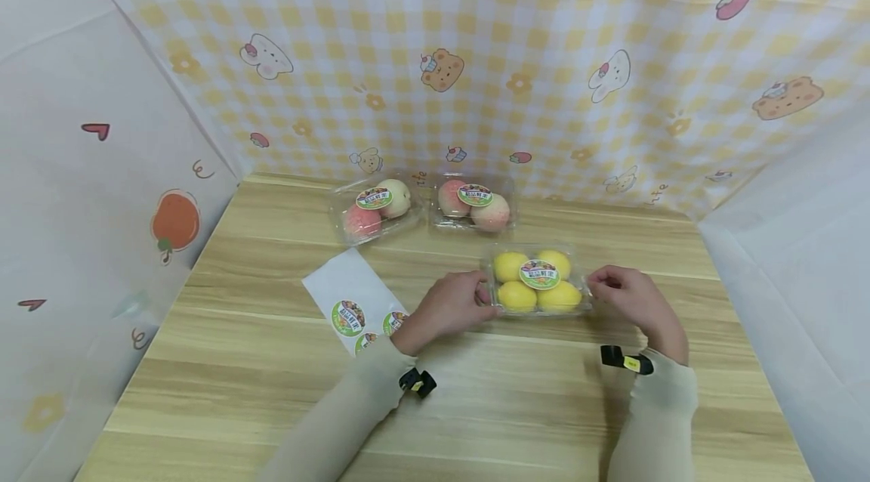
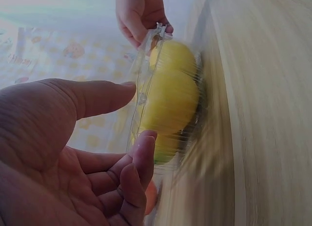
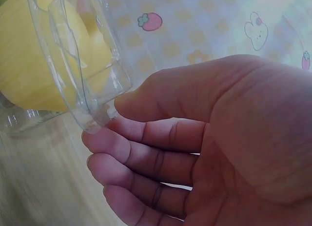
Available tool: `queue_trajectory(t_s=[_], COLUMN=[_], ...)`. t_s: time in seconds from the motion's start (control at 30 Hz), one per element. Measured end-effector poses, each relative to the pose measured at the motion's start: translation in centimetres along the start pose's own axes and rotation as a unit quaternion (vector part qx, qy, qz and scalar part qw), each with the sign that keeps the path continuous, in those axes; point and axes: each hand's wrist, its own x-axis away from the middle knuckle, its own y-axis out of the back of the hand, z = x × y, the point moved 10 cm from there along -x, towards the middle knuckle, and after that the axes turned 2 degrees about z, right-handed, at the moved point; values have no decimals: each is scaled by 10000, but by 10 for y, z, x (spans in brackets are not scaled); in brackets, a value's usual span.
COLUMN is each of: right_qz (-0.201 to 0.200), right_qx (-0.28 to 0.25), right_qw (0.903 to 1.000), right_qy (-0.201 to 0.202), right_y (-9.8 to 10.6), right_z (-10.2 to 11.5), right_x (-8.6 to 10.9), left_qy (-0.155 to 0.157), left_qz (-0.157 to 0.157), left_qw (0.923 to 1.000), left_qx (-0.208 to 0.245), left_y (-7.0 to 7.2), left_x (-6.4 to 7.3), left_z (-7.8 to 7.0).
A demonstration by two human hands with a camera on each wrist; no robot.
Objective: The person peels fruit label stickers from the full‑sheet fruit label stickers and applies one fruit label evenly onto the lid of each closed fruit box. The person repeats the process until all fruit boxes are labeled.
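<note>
A clear plastic fruit box (image 1: 574,259) holds several yellow lemons (image 1: 559,296) and has a round, colourful label (image 1: 540,275) on its lid. My left hand (image 1: 457,304) grips the box's left side; in the left wrist view the thumb (image 2: 109,96) lies along its top edge and curled fingers (image 2: 145,150) touch the side below. At the opposite end, my right hand (image 1: 628,297) pinches the box's rim. The right wrist view shows the thumb (image 3: 141,101) and forefinger at the clear plastic corner.
Two more clear boxes, each with two peach-like fruits, stand at the back: a left box (image 1: 340,219) and a right box (image 1: 511,216). Both bear round labels. A white sticker sheet (image 1: 350,274) lies left, partly under the left forearm. Patterned cloth (image 1: 516,36) hangs behind the wooden table (image 1: 516,414).
</note>
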Motion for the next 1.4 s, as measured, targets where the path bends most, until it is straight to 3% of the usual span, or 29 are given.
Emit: queue_trajectory(t_s=[0.77, 1.0, 1.4], right_qz=[-205, -251, -392], right_qx=[-51, -91, -74], right_qw=[9985, 9977, 9965], right_qy=[-502, -617, -739], right_y=[15, 18, 24], right_z=[-28, -34, -37], right_x=[10, 12, 15], left_qy=[47, -58, 69], left_qz=[-7, 41, 72], left_qw=[9998, 9996, 9998], left_qx=[-186, -288, -184], left_y=[-21, -25, -29], left_x=[-19, -25, -38], left_z=[-16, -22, -27])
